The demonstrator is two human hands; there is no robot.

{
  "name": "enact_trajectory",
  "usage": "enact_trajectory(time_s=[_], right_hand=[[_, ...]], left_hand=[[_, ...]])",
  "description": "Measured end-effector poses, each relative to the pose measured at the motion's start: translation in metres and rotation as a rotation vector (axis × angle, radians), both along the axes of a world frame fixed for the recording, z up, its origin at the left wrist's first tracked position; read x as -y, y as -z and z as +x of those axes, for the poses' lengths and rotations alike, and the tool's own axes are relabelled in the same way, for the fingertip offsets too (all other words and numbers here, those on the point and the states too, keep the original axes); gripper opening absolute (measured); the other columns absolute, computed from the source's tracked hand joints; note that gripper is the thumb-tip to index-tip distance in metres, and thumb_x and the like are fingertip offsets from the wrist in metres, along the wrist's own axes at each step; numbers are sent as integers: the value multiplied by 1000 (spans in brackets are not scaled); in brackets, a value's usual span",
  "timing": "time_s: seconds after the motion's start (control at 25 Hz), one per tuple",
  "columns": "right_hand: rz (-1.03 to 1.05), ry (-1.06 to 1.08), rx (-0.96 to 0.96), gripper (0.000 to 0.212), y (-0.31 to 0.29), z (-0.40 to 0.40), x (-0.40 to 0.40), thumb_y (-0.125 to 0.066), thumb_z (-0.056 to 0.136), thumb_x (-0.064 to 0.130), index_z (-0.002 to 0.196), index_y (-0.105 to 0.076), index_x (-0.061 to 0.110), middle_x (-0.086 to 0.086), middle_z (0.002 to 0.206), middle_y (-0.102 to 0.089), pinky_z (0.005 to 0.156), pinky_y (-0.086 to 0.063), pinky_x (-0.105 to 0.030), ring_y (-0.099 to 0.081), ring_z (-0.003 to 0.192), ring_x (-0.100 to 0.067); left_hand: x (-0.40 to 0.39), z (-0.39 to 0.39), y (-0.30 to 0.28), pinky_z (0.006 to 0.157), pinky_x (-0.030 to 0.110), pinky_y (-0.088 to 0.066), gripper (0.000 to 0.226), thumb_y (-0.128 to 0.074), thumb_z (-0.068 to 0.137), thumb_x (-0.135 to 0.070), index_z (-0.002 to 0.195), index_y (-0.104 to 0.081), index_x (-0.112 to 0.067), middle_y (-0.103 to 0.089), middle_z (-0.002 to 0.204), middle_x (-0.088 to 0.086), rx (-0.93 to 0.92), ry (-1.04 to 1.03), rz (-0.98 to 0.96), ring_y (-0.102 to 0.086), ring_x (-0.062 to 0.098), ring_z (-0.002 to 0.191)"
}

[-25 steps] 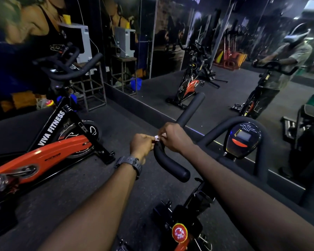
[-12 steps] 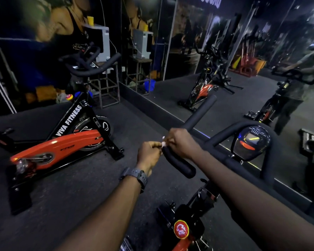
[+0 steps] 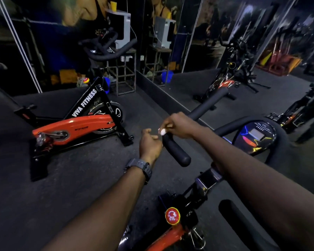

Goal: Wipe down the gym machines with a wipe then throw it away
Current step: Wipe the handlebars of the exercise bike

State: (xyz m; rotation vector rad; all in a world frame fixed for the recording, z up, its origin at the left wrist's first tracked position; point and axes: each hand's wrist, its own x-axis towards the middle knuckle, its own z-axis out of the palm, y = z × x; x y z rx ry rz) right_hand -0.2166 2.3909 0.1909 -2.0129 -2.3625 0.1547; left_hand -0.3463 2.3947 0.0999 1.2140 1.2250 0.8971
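Observation:
I stand at an exercise bike whose black foam handlebar (image 3: 178, 153) runs across the middle of the view. My right hand (image 3: 179, 125) pinches a small white wipe (image 3: 162, 131) against the top of the left grip. My left hand (image 3: 150, 144) sits just left of that grip with its fingers curled, a little apart from the wipe; nothing shows in it. A watch is on my left wrist. The bike's round console (image 3: 256, 137) glows to the right, and its red stop knob (image 3: 172, 215) is below.
A second orange-and-black spin bike (image 3: 74, 125) stands on the dark floor to the left. A wall mirror (image 3: 243, 51) runs along the right, with a raised ledge at its base. A metal stand (image 3: 125, 77) with a white box is behind.
My hands have parted: the left has dropped slightly away from the wipe, which stays pinched in the right. The camera has turned left, bringing the second bike nearer the centre.

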Motion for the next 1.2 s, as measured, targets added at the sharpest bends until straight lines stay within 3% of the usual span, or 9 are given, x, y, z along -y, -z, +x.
enact_trajectory(time_s=[0.16, 0.24, 0.32, 0.44, 0.64, 0.72, 0.88, 1.04, 1.2], right_hand=[[49, 39, 9, 24, -1, -8, 28, -60, 86, 16, 98, -76, 29, 1, 100, -74, 86, -52, -32, -67, 96, -20], [16, -62, 20, 22, 9, -14, 62, -62, 83, 17, 95, -76, 29, 0, 96, -73, 79, -54, -34, -67, 91, -20], [61, 51, -26, 22, 12, -5, 68, -64, 83, 18, 98, -75, 30, 1, 97, -72, 75, -53, -30, -66, 88, -19], [150, 374, -211, 15, 15, 6, 51, -64, 84, 18, 92, -76, 20, -2, 91, -73, 71, -50, -27, -69, 87, -20], [0, 277, -322, 15, 31, 29, 114, -64, 84, 10, 77, -76, 16, -3, 73, -74, 73, -55, -36, -70, 74, -15], [171, 357, -401, 10, 29, 25, 106, -67, 84, 18, 83, -77, 20, 0, 76, -74, 73, -55, -35, -70, 76, -15], [184, 279, -300, 16, 22, -7, 57, -62, 85, 31, 93, -76, 29, -1, 90, -73, 71, -51, -28, -69, 87, -21], [143, 77, -239, 13, 14, 0, 111, -72, 82, 38, 75, -73, 27, 6, 80, -63, 66, -49, -35, -62, 76, -14], [167, 112, -47, 12, 13, -16, 128, -68, 85, 35, 91, -72, 25, 2, 94, -62, 63, -45, -32, -63, 85, -21]], left_hand=[[5, 2, -3, 78, 47, -61, 19, -69, 75, -17, 93, -64, -20, -74, 89, 5, 60, -15, -16, -73, 23, 83], [6, 1, -7, 77, 45, -61, 20, -72, 62, -24, 82, -69, -22, -75, 83, 3, 46, -47, -24, -73, 22, 81], [11, 4, -12, 77, 45, -62, 18, -68, 58, -22, 76, -72, -24, -76, 80, 2, 45, -56, -27, -72, 21, 79], [23, 10, -12, 81, 40, -61, 15, -70, 74, -13, 86, -75, -20, -75, 87, 2, 54, -81, 16, -71, 19, 84], [21, 10, -4, 87, 37, -58, 17, -71, 85, -13, 102, -75, -15, -74, 97, 2, 72, -114, 44, -70, 18, 91], [19, 10, -4, 85, 34, -58, 18, -70, 86, -8, 104, -74, -10, -74, 99, 8, 142, -91, -5, -70, 20, 92], [23, 6, -7, 75, 28, -56, 21, -72, 84, -1, 105, -72, 1, -73, 99, 18, 291, -79, -91, -69, 25, 90], [26, 7, -5, 73, 27, -58, 22, -68, 87, 2, 109, -69, 1, -72, 100, 18, 329, -103, -111, -69, 25, 89], [26, 11, -3, 74, 28, -57, 23, -67, 87, 2, 111, -69, 1, -72, 98, 16, 315, -131, -104, -69, 24, 88]])
